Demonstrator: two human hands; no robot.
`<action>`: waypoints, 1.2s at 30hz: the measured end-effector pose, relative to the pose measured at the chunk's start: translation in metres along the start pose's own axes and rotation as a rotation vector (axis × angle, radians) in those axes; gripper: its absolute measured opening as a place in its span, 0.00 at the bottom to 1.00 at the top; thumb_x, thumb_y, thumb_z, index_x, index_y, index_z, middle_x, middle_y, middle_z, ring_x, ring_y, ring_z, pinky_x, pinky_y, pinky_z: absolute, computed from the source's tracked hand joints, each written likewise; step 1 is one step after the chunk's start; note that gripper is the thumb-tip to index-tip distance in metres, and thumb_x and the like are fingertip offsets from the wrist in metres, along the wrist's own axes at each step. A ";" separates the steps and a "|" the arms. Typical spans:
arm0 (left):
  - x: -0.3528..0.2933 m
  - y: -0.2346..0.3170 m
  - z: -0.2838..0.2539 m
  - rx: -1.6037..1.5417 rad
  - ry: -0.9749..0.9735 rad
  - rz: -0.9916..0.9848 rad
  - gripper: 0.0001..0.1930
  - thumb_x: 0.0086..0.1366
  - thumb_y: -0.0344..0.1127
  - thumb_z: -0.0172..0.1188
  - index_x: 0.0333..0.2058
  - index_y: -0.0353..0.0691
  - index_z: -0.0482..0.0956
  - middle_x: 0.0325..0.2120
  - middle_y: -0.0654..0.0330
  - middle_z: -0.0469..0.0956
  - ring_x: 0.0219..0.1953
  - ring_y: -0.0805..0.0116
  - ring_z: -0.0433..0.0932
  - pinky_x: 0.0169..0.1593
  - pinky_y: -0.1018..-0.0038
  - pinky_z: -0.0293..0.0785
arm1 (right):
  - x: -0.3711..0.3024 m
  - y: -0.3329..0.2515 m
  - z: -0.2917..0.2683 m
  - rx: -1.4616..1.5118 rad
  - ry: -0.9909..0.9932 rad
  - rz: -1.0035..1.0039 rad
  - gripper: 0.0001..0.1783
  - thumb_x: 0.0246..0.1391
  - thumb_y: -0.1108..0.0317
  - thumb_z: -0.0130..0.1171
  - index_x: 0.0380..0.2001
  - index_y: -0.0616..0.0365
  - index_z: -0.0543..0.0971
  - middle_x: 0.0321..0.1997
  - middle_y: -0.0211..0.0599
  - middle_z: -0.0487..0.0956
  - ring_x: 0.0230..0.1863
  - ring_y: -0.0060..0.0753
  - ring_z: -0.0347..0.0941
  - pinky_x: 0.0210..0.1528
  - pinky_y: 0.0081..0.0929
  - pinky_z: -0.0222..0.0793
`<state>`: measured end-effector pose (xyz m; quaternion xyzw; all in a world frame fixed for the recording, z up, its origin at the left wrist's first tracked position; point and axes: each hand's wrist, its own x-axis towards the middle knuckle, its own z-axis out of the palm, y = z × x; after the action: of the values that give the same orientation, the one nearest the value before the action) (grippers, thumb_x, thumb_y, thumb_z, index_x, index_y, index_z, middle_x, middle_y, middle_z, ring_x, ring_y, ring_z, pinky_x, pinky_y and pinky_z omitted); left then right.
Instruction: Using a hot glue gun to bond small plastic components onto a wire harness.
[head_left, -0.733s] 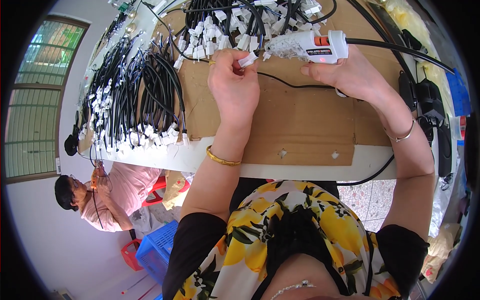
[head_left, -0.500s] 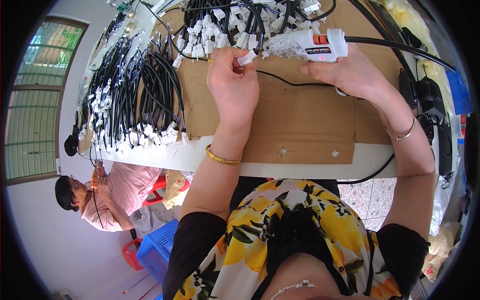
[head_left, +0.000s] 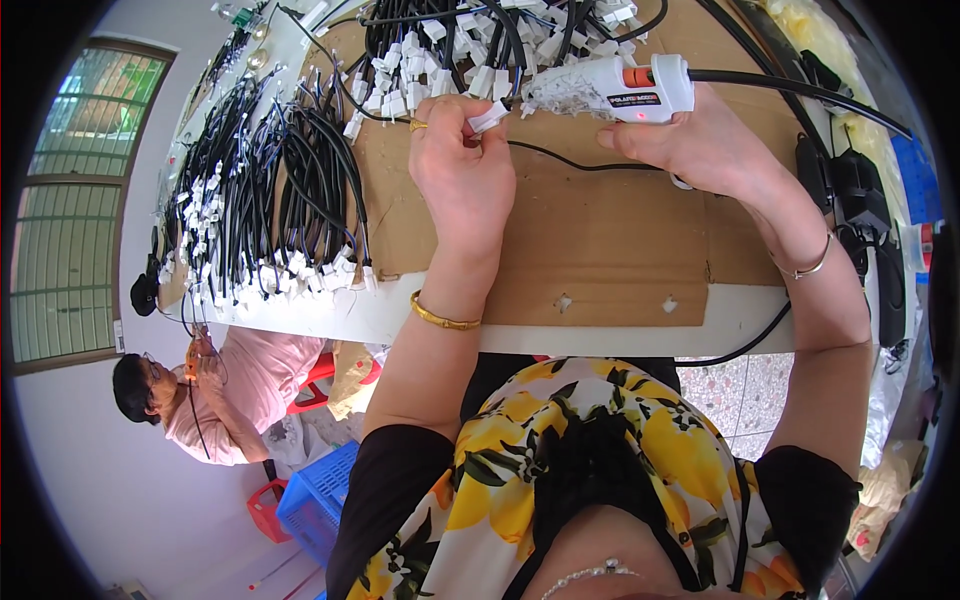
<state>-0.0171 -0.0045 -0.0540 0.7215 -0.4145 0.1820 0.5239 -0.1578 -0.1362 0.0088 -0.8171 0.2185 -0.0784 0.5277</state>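
Two hands: left hand pinches connector; right hand grips glue gun.

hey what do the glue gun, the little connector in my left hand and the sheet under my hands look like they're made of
Glue gun: white plastic by its smooth moulded body, with an orange part; the right hand holds it.
Connector: probably white plastic, small and blocky, pinched by the left hand.
Sheet: looks like brown cardboard, matte, with punched holes.

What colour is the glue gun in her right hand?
White, with an orange trigger part; the glue gun shows clearly in the head view.
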 end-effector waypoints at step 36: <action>0.003 -0.009 0.004 -0.626 -0.036 -0.371 0.11 0.45 0.18 0.60 0.29 0.35 0.73 0.22 0.67 0.70 0.23 0.82 0.67 0.27 0.87 0.65 | 0.005 0.005 -0.003 0.015 0.025 0.005 0.10 0.41 0.66 0.60 0.27 0.58 0.74 0.16 0.18 0.66 0.19 0.09 0.56 0.20 0.12 0.53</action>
<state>-0.0087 -0.0087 -0.0589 0.5923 -0.3211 -0.0646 0.7361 -0.1557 -0.1429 0.0047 -0.8115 0.2266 -0.0888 0.5313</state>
